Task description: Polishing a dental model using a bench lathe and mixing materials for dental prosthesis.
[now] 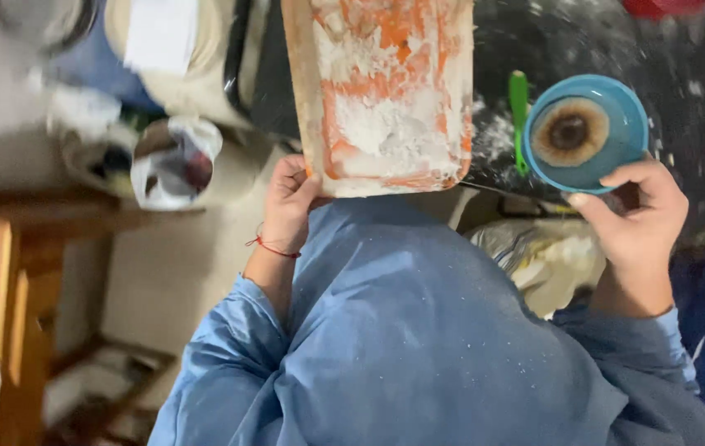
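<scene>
Flour dusts the dark counter (699, 107); her left hand (289, 202) grips the floured orange tray's (385, 91) corner, while the right hand (637, 219) pinches a blue bowl's (588, 132) rim beside a green scraper (519, 116).

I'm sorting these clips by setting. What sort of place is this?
Probably a home or small working kitchen used for dough work. The left hand grips a flour-caked orange plastic tray, the right hand holds a blue round bowl, and flour dusts the dark countertop.
</scene>
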